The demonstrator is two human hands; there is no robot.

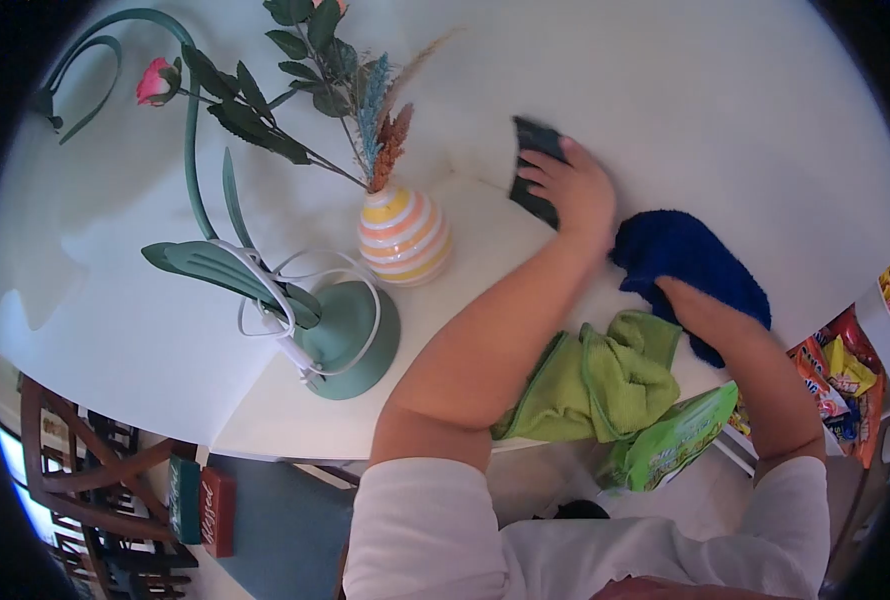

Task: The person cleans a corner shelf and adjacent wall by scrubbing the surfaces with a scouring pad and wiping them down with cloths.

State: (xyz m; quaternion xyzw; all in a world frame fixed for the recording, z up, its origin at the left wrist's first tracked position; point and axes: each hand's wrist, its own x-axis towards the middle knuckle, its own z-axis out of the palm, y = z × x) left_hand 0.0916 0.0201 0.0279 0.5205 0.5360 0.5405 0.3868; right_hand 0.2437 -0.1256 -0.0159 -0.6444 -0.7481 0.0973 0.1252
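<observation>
The left hand (580, 190) lies with fingers bent over a dark pad (533, 207), well in from the near edge of the tabletop (725, 110), while the right hand (683, 298) is partly hidden in a blue cloth (705, 250) towards the right edge, its grip impossible to tell. A green cloth (620, 375) lies at the near edge, with a striped vase (403, 238) farther left.

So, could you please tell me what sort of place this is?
Most likely a home, perhaps its dining area. A striped vase holds a pink rose, a cross-backed wooden chair shows at the left, and colourful snack packets show at the right.
</observation>
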